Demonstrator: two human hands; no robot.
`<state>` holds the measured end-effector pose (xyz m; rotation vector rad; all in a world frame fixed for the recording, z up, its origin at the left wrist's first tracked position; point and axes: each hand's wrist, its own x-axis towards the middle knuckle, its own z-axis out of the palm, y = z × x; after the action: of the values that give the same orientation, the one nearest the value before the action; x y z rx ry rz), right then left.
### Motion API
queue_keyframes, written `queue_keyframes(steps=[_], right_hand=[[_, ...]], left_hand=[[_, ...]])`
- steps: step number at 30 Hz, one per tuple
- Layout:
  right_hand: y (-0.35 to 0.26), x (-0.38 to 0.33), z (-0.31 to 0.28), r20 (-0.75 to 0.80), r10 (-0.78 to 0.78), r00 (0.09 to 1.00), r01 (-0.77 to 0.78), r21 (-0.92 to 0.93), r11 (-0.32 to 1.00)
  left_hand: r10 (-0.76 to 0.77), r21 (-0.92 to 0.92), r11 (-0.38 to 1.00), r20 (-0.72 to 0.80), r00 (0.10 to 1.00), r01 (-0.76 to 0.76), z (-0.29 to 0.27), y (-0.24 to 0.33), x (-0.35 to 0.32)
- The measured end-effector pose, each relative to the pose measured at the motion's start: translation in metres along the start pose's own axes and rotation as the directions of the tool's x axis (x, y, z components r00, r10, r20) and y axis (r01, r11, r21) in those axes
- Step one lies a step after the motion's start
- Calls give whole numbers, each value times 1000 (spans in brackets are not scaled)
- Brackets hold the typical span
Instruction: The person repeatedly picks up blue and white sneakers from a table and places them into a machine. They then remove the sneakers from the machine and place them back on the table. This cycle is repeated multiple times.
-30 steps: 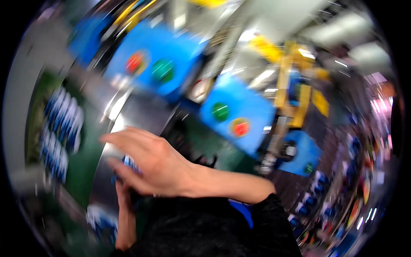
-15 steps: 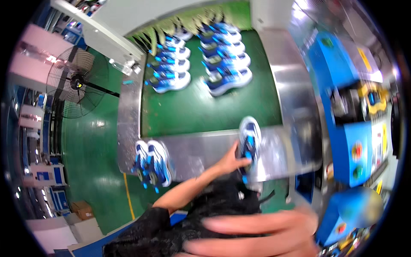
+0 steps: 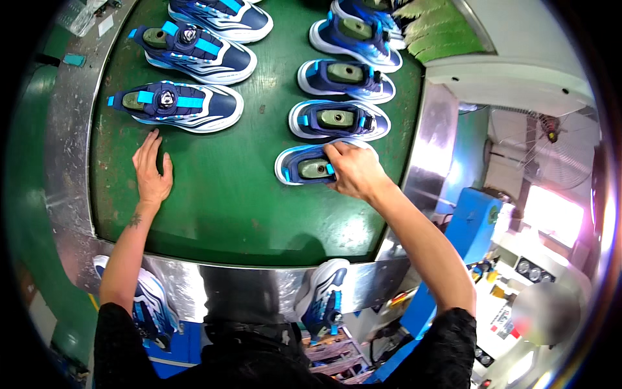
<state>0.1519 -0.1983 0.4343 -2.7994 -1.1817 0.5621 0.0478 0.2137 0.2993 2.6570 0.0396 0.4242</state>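
My right hand (image 3: 355, 170) grips the nearest sneaker (image 3: 289, 170) of the right-hand row, its fingers over the shoe's far end. That sneaker is navy and blue with a white sole, and an olive-green block shows in its opening. Lying flat on the green belt (image 3: 227, 194), my left hand (image 3: 153, 171) has its fingers stretched out and holds nothing. Its fingertips are just below the nearest sneaker (image 3: 207, 107) of the left-hand row, which has bright blue straps and a round dial.
A metal border (image 3: 246, 285) frames the belt. On its near part a single sneaker (image 3: 322, 295) stands right of my body, and sneakers (image 3: 152, 301) rest beneath my left forearm. Blue machinery (image 3: 470, 223) is at the right; a green fringed curtain (image 3: 440, 32) hangs far right.
My left hand has let go of the sneaker on the near metal border and moved onto the belt. My right hand, blurred before, now holds a sneaker. The view has shifted closer over the belt.
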Motion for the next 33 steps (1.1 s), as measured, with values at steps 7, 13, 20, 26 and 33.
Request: queue_keyframes(steps=[7,13,20,26,33], right_hand=[[-144,-81,-93,-127,651,748,-405,691,599],[-209,-200,-169,-550,-186,814,356,219,908],[-314,-342,-86,-517,757,399,366,847,385],[-297,-449,-60,-459,851,255,334,868,369],[-278,-579,-3,18,999,32,341,940,-27]], left_hand=[[-204,-30,979,-63,977,202,-21,8,21],[582,-280,142,799,149,949,-179,223,14],[769,-750,-91,366,525,656,-283,382,-44],[693,-637,-25,544,472,771,-217,510,-153],[623,-916,240,399,673,321,-146,667,-148]])
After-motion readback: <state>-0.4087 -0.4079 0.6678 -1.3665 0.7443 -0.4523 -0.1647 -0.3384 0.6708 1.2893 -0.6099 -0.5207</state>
